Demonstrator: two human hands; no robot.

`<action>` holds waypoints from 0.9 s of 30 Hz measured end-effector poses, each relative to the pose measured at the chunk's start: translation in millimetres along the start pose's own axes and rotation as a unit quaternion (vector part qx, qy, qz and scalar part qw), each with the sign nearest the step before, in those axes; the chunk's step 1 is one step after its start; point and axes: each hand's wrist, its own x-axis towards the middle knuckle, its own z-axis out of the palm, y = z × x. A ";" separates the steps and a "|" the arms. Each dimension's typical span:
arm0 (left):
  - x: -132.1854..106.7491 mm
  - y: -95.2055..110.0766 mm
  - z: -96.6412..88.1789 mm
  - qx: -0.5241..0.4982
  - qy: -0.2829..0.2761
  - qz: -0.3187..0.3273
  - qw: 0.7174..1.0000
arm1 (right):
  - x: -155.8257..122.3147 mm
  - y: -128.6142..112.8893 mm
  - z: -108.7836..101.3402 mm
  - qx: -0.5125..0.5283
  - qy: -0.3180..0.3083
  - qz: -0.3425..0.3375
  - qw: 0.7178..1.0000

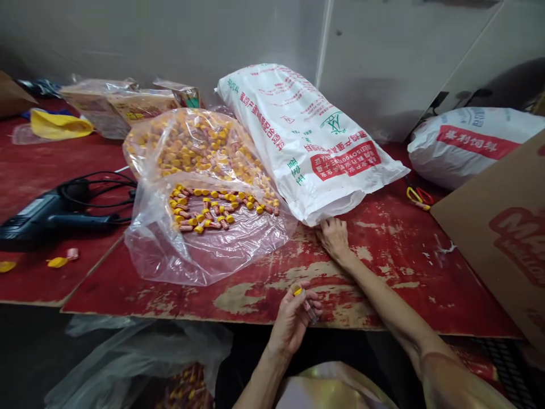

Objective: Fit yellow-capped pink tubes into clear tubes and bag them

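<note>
My left hand is at the table's front edge, fingers closed round a small clear tube with a yellow cap. My right hand reaches forward and rests on the worn red tabletop, its fingers at the open mouth of a white printed woven sack; what they pinch, if anything, is hidden. To the left lies a big clear plastic bag, open toward me, with many yellow-capped tubes spilling from it.
A black heat gun with cable lies at the left. A cardboard box stands at the right, a second white sack behind it, and red-and-yellow scissors nearby. Packaged goods sit at the back. Another plastic bag hangs below the table.
</note>
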 end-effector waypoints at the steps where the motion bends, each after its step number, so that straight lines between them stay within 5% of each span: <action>1: 0.4 0.3 0.1 0.002 -0.004 -0.002 1.000 | 0.2 -0.9 0.0 -0.006 -0.009 -0.005 1.000; 6: 2.2 1.4 -0.2 -0.007 -0.004 -0.005 1.000 | -27.1 5.7 -18.5 0.024 -0.059 -0.017 0.998; 10: 1.6 -2.8 0.7 -0.001 0.004 0.002 1.000 | -51.4 10.4 -48.9 0.025 -0.175 -0.035 0.984; 15: 2.9 -4.9 2.8 0.022 0.019 -0.007 1.000 | -53.0 -11.4 -62.3 -0.043 -0.258 -0.058 0.964; 22: 9.4 -0.5 9.8 0.024 0.027 -0.020 0.999 | -49.3 -8.0 -43.0 -0.002 -0.214 -0.052 0.976; 27: 4.6 -5.0 16.4 -0.032 0.030 -0.003 0.999 | -90.5 -17.6 -40.8 0.169 -0.087 -0.059 0.980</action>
